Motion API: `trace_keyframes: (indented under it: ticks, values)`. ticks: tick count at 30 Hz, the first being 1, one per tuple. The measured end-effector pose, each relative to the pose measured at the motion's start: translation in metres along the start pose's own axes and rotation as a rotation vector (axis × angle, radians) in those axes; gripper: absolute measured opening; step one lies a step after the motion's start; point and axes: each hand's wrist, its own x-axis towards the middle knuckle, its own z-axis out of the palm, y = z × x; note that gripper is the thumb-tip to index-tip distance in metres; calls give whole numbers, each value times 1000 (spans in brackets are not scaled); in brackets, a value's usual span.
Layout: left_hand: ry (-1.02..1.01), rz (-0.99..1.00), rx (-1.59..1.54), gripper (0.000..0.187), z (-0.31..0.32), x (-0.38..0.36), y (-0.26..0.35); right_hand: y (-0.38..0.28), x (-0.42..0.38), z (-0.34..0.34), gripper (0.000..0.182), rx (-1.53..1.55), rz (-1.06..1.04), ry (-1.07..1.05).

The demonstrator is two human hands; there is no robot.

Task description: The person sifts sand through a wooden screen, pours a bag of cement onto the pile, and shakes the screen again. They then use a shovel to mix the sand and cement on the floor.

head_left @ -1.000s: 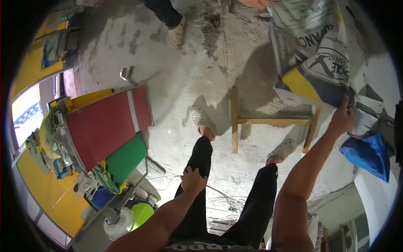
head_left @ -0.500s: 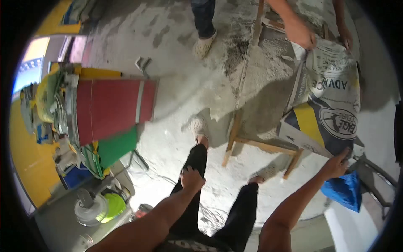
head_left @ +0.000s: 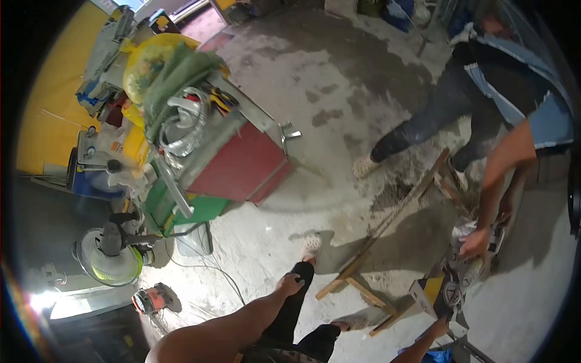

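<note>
My left hand (head_left: pixel 290 284) rests on my black-trousered knee, its fingers lying over the cloth with nothing in them. At the lower right, my right hand (head_left: pixel 440 327) grips the bottom end of a cement bag (head_left: pixel 433 291), printed dark with a yellow band. Another person's hand (head_left: pixel 475 243) holds the bag's far end, while their other hand is partly hidden behind it. The bag is tilted beside a wooden frame (head_left: pixel 376 296) on the concrete floor. Grey powder lies around the frame.
A red panelled cabinet (head_left: pixel 239 166), piled with bags and tools, stands at the left. Near it are a fan (head_left: pixel 109 257), an orange-and-black power tool (head_left: pixel 151 299) and loose cables (head_left: pixel 224 275). The other person (head_left: pixel 478 91) bends over at the right. A blue plastic bag (head_left: pixel 439 356) lies lower right.
My view has swung left and up, so the cement bag sits lower and the other person's body shows. My left hand stays on my knee; my right hand still holds the bag.
</note>
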Motion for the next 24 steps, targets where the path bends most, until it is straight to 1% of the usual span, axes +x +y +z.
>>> trace_keyframes:
  ticks: [1, 2, 3, 4, 5, 6, 7, 8, 9, 10, 11, 12, 13, 14, 15, 16, 17, 19, 20, 22, 23, 24]
  values:
    - [4, 47, -43, 58, -16, 10, -15, -20, -9, -1, 65, -108, 65, -11]
    - [-40, 40, -7, 57, -36, 20, -30, -37, -16, -12, 64, -222, 135, -11]
    - [-79, 29, 28, 58, -57, 29, -47, -55, -20, -17, 64, -205, 136, 5]
    - [-16, 158, 139, 59, -73, 35, -65, -74, -26, -14, 63, -217, 170, -54]
    - [9, 142, 121, 57, -100, 31, -71, -86, -32, -7, 62, -229, 205, -118]
    - [44, 113, 115, 53, -119, 33, -82, -72, -29, 15, 63, -67, 151, -90]
    - [67, 52, 106, 48, -146, 25, -82, -85, -32, 20, 61, 86, 100, -76]
    - [125, 140, 118, 43, -171, 15, -81, -94, -34, 24, 60, 231, 62, -50]
    - [229, 171, 129, 41, -181, 17, -91, -89, -28, 39, 55, 207, 106, -82]
    - [214, 52, -51, 40, -200, 4, -78, -51, -18, 80, 50, -50, -129, -150]
    - [343, 458, 146, 39, -192, 37, -122, -116, -48, 31, 43, -88, -248, -168]
    - [303, 385, 69, 36, -197, 40, -125, -128, -60, 25, 38, 144, -181, -313]
    - [200, 205, -219, 35, -206, 22, -104, -196, -89, -37, 33, 166, -47, -445]
    - [84, -1, -475, 35, -210, 0, -81, -179, -105, -15, 30, 105, -153, -373]
    - [102, -28, -641, 35, -202, -11, -74, -149, -118, 8, 31, -185, -589, -506]
    - [16, 10, -725, 44, -193, -20, -76, -150, -132, -9, 36, 156, -724, -701]
    - [14, 4, -706, 43, -182, -39, -62, -166, -158, -38, 38, 138, -544, -707]
    - [-10, 11, -664, 45, -148, -78, -43, -144, -190, -73, 40, 134, -661, -949]
    - [-17, 24, -615, 44, -129, -101, -38, -126, -205, -91, 40, 149, -641, -935]
    - [-62, 57, -549, 44, -78, -140, -28, -74, -222, -122, 41, 218, -507, -1062]
    - [-95, 69, -507, 45, -52, -165, -28, -33, -226, -139, 41, 235, -472, -1058]
    - [-132, 58, -483, 44, -25, -185, -30, 19, -230, -145, 42, 196, -435, -1000]
